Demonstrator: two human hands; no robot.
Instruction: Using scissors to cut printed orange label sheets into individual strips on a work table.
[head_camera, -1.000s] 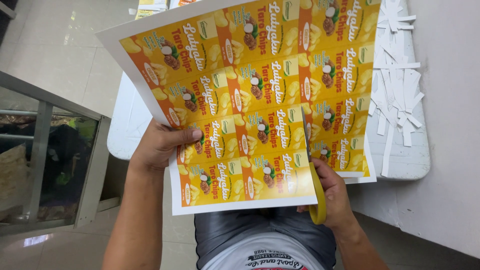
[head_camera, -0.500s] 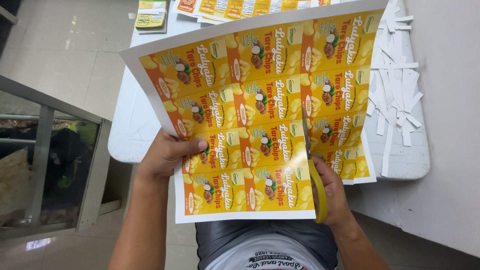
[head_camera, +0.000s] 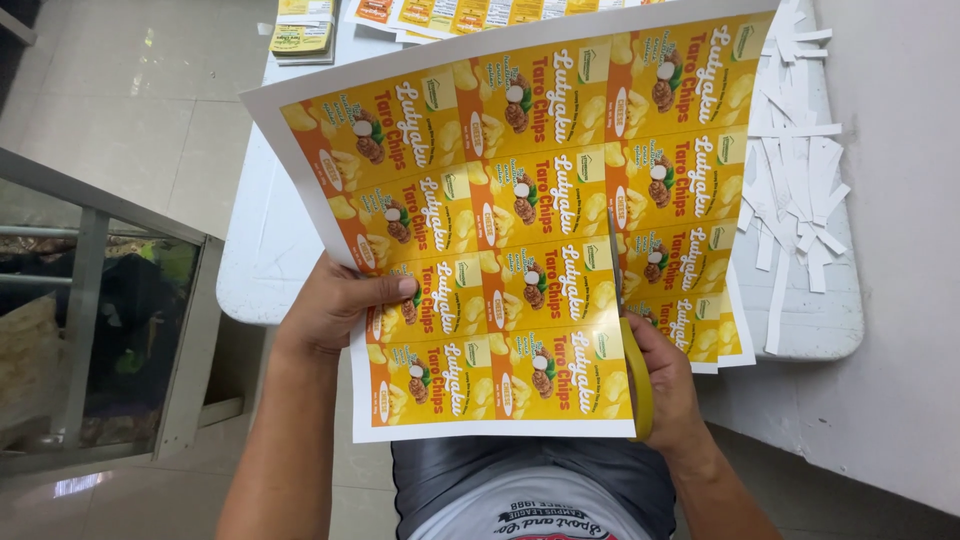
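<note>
Gripping the label sheet (head_camera: 520, 230) edge, left hand (head_camera: 335, 310); right hand (head_camera: 665, 385) grips scissors (head_camera: 632, 350).

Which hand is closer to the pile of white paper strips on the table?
Right. The right hand, working yellow-handled scissors, sits below and left of the white strips. The left hand grips the printed sheet at its far edge.

Yellow-orange label sheet (head_camera: 520, 230) held up; yellow-handled scissors (head_camera: 632, 350) cutting it.

Left hand (head_camera: 335, 310) is curled in a pinch, thumb on top pointing right, forearm coming up from below. Right hand (head_camera: 668, 385) is closed in a grip, knuckles out, wrist bent slightly.
</note>
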